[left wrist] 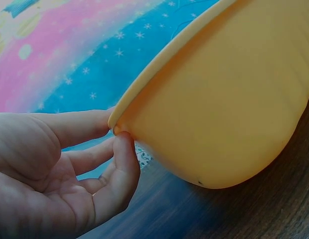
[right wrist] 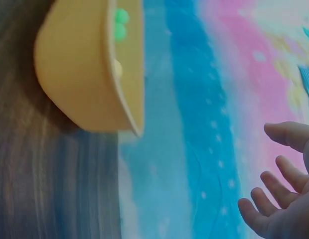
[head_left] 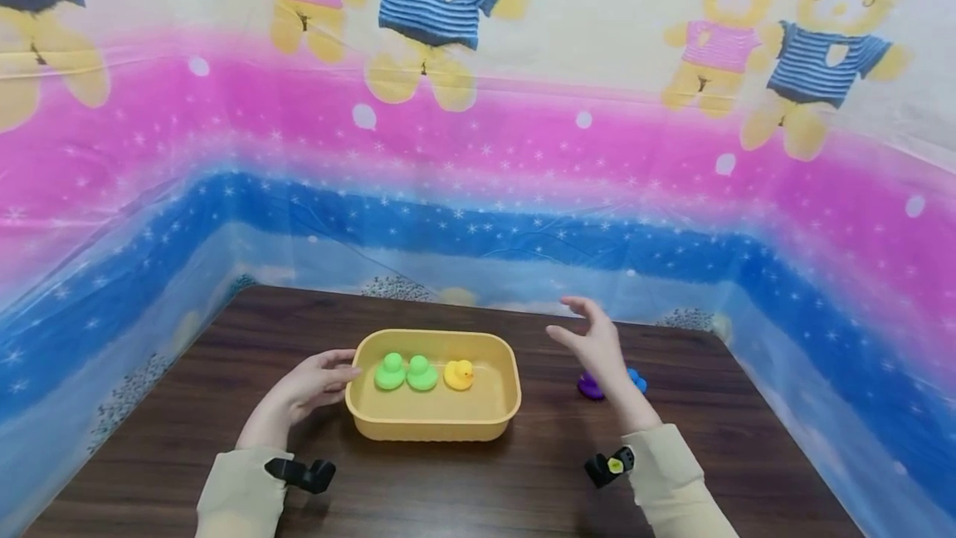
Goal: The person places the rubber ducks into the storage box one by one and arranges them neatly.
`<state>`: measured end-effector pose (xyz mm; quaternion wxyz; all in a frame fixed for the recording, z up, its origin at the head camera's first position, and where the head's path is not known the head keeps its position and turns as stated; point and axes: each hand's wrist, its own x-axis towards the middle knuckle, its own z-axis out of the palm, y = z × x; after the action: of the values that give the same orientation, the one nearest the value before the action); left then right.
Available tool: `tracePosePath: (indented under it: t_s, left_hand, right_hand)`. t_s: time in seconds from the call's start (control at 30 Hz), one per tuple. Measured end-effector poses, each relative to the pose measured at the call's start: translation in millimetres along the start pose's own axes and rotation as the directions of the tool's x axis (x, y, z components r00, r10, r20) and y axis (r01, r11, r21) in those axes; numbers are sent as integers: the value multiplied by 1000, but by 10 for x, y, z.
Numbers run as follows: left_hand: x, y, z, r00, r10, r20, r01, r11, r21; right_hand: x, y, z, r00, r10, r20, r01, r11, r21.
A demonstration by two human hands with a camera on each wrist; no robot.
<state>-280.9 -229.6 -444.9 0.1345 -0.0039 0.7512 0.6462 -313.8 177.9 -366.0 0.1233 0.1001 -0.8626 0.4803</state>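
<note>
A yellow plastic basin (head_left: 433,430) stands on the table, with two green rubber ducks (head_left: 390,372) on its left side and a yellow rubber duck (head_left: 459,374) right of the middle. My left hand (head_left: 317,384) pinches the basin's left rim; in the left wrist view the thumb and a finger (left wrist: 125,164) meet at the rim's edge. To the right of the basin, my right hand (head_left: 595,347) is raised, fingers spread and relaxed, holding nothing. A purple toy (head_left: 591,387) and a blue toy (head_left: 637,380) lie near that wrist, partly hidden by it.
The dark wood-grain table (head_left: 463,488) ends at a hanging cloth (head_left: 478,231) with printed bears, which encloses the back and both sides. Black wrist mounts (head_left: 302,474) sit on both sleeves.
</note>
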Motion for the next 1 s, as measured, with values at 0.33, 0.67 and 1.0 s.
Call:
tracePosePath:
  t_s: [0.33, 0.67, 1.0]
  left_hand:
    - [-14, -18, -10, 1000, 7, 16, -7, 1000, -10]
    - [-20, 1, -11, 1000, -6, 18, 6, 999, -31]
    - [-37, 13, 0, 1000, -7, 15, 8, 999, -34]
  right_hand:
    - [-41, 368, -307, 980, 171, -103, -162, 983, 87]
    - [-169, 792, -175, 947, 235, -221, -215, 970, 112]
    - [-266, 997, -72, 922, 303, -241, -273, 950, 149]
